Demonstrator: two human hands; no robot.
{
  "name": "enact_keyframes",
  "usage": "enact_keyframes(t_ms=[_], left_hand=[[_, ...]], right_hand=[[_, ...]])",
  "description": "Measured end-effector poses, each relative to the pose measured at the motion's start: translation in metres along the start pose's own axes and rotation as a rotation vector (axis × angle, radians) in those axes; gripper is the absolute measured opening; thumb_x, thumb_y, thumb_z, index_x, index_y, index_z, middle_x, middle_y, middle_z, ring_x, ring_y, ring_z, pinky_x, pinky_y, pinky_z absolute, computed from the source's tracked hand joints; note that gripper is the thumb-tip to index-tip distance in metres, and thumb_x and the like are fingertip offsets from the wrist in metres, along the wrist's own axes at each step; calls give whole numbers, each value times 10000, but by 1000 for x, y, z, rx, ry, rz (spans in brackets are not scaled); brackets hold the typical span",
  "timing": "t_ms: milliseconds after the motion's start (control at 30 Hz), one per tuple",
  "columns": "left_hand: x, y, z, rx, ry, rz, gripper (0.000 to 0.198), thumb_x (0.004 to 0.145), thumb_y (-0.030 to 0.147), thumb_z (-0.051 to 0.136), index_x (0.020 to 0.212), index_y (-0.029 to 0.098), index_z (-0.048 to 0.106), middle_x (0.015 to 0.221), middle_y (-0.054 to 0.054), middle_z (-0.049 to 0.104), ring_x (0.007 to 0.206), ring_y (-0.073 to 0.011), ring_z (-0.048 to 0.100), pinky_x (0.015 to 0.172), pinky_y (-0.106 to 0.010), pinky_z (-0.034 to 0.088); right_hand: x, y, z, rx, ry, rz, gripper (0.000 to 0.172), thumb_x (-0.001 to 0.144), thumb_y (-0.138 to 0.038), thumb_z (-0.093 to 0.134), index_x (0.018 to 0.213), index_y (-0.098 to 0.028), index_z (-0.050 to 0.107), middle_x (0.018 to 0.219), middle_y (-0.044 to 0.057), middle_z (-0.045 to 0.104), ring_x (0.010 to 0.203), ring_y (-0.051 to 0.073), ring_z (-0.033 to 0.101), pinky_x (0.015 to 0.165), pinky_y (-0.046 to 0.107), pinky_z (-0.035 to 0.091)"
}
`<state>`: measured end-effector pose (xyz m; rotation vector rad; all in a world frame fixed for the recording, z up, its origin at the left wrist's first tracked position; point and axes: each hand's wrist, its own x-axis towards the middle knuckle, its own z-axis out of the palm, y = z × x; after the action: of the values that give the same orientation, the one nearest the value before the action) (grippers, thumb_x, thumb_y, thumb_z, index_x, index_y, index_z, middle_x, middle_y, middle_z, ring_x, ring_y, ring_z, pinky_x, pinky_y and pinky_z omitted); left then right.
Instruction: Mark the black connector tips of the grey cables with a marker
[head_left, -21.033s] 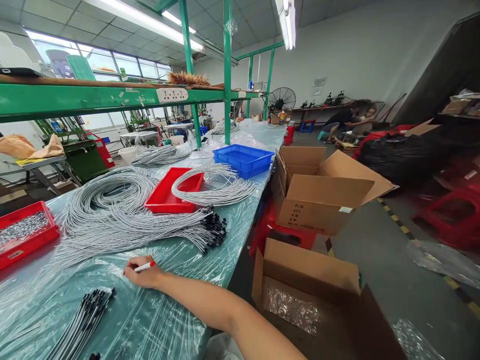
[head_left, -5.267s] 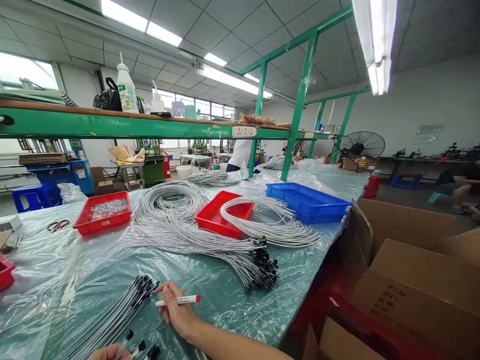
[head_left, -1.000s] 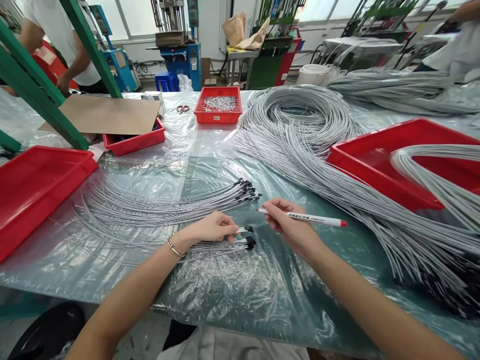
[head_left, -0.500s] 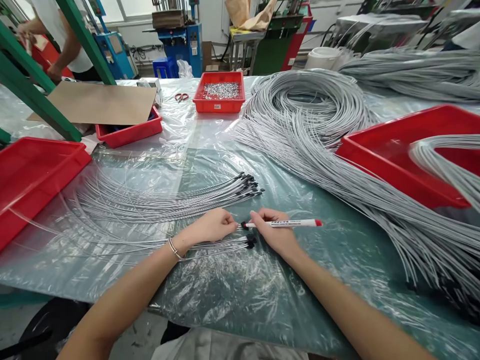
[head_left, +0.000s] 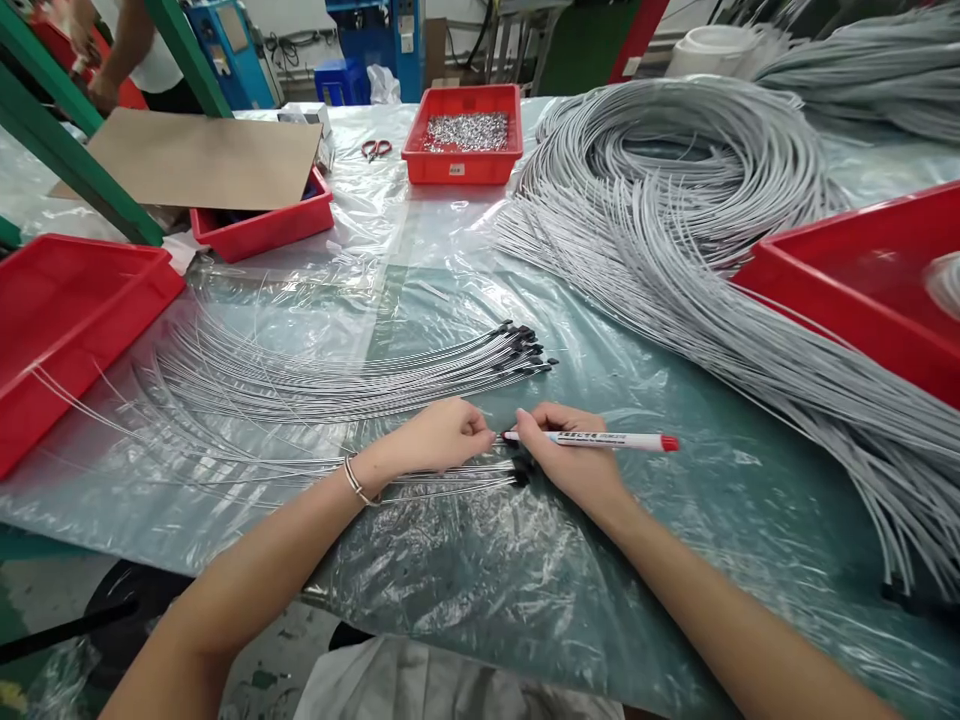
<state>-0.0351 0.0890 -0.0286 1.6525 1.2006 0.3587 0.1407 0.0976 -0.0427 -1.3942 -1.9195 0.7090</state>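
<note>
My left hand (head_left: 442, 435) is closed in a pinch on a thin cable, just behind its end. In my right hand (head_left: 576, 465) is a white marker pen (head_left: 619, 440) with a red back end, its tip pointing left at the cable beside my left fingertips. Whether the tip touches the cable I cannot tell. Under and beside my hands lie a few more cables (head_left: 450, 486) with black ends (head_left: 520, 472). Beyond them a larger bundle of thin grey cables (head_left: 337, 390) lies spread out, its black ends (head_left: 529, 345) gathered on the right.
A big coil of grey cables (head_left: 675, 190) covers the back right, trailing toward the front right. Red trays stand left (head_left: 75, 300) and right (head_left: 862, 290). A red bin of small metal parts (head_left: 461, 170), scissors (head_left: 376, 149) and cardboard (head_left: 202, 160) lie farther back. A person (head_left: 127, 50) stands back left.
The view has tilted down and shifted slightly left, so things appear higher and farther right. Both hands keep their hold on the cable and the marker pen, the pen tip now nearer my left fingertips.
</note>
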Motion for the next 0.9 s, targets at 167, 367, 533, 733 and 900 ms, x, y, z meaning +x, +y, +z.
enact_keyframes(t_ms=[167,367,533,733,900], left_hand=[[0,2,-1,0,2,6,393,721,512,369,645,145,485,468,23,412,364,-27,361,359,-148,261],[0,-2,1,-3,-2,7,421,715,543,360,665,145,487,484,18,417,379,-38,379,360,-156,290],[1,-6,-3,-32,-45,13,445,706,571,370,738,155,526,563,2,499,407,-46,409,377,-167,312],[-1,-3,-9,-30,-65,43,398,694,524,432,669,134,503,520,27,370,419,-5,288,407,-163,217],[1,-4,-6,17,-36,65,350,705,484,419,640,142,465,519,24,379,455,-19,304,443,-177,228]], right_hand=[[-1,0,-1,-9,4,-7,380,767,-379,477,505,-110,420,490,13,351,491,83,306,463,229,239],[0,0,-2,34,-17,-47,362,765,-330,484,487,-111,408,478,16,363,480,83,316,463,230,241],[2,2,-7,214,9,56,355,770,-338,518,503,-107,477,522,37,458,496,95,372,487,236,281],[1,8,-10,687,100,137,348,760,-368,580,525,-120,515,439,7,336,436,82,280,460,244,212],[-2,3,-10,435,82,78,368,762,-354,545,487,-117,486,453,21,383,456,92,323,476,251,239]])
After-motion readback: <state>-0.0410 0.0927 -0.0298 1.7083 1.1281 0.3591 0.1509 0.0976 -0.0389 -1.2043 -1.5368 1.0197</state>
